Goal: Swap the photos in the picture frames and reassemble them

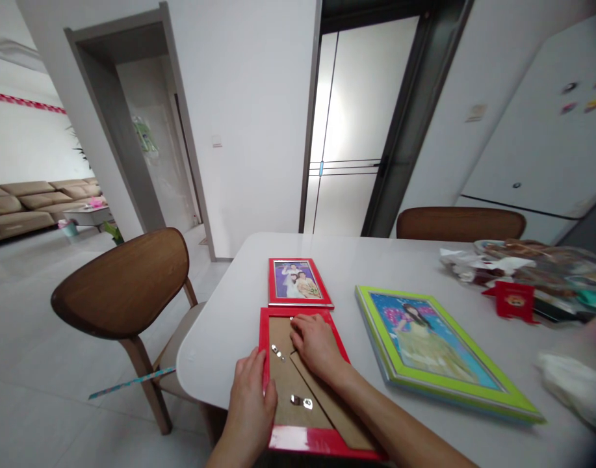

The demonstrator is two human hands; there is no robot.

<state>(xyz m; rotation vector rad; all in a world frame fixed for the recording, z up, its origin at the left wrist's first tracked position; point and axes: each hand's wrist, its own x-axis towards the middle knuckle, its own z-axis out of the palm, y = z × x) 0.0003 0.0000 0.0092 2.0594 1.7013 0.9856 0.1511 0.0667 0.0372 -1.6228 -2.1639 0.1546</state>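
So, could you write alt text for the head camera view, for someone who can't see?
A left hand rests on the edge of a face-down red picture frame on a white table; the right hand touches its brown backing. Beyond lies a red-framed photo; to the right, a green-framed picture.

A red rectangular frame (302,439), its brown backing board (288,377) facing up, is touched at its nine o'clock edge by the left hand (251,396) and near twelve by the bent fingers of the right hand (317,344). On the glossy white table (346,260), a red-framed photograph (298,283) is set at twelve o'clock, a thick lime-green picture frame (431,344) at two.
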